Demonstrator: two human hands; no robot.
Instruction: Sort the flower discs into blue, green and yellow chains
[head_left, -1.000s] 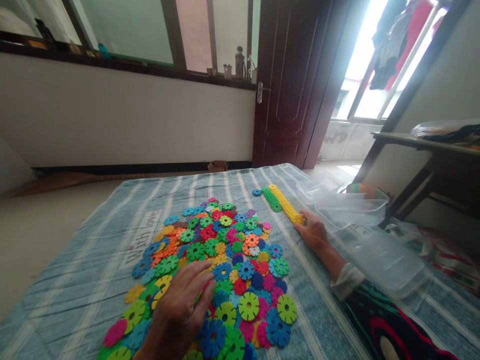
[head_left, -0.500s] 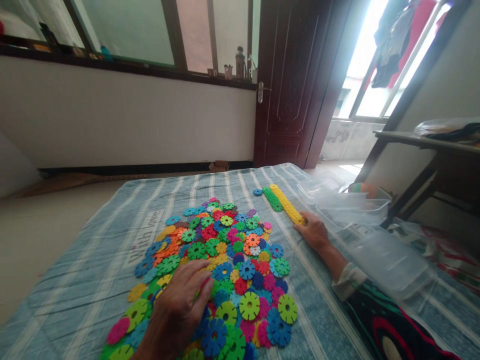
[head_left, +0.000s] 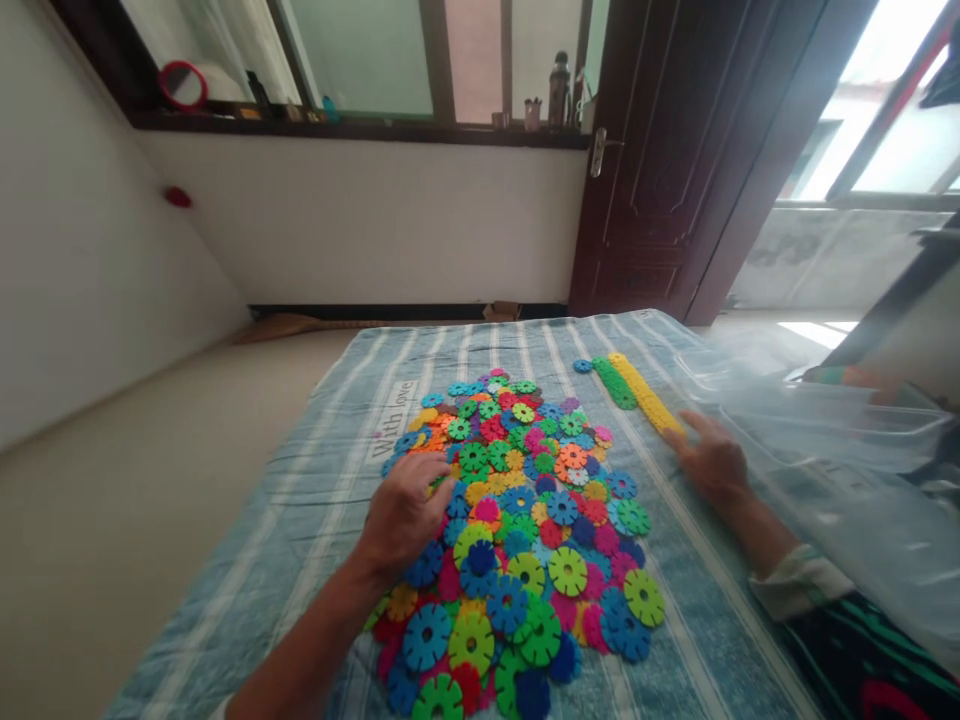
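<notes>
A pile of colourful notched plastic discs point(head_left: 525, 575) is spread over the striped cloth. My left hand point(head_left: 405, 515) is over the pile's left side, fingers curled towards the thumb; a bit of yellow-green shows by the fingertips, but I cannot tell if it is held. To the right of the pile lies a long row of overlapping yellow discs point(head_left: 637, 388). My right hand point(head_left: 714, 462) rests at the row's near end, fingers spread and touching it. Beside the yellow row are a shorter row of green discs point(head_left: 615, 384) and a blue disc point(head_left: 583, 366).
Clear plastic boxes point(head_left: 840, 425) stand right of my right hand, blurred. The blue striped cloth point(head_left: 315, 520) bears printed lettering at its left. Beyond its far edge are a white wall point(head_left: 390, 225) and a dark red door point(head_left: 652, 180).
The view has swung left, so things sit further right. My left hand has moved farther up the pile towards the yellow and orange discs. My right hand stays at the yellow row's end, its fingers more spread.
</notes>
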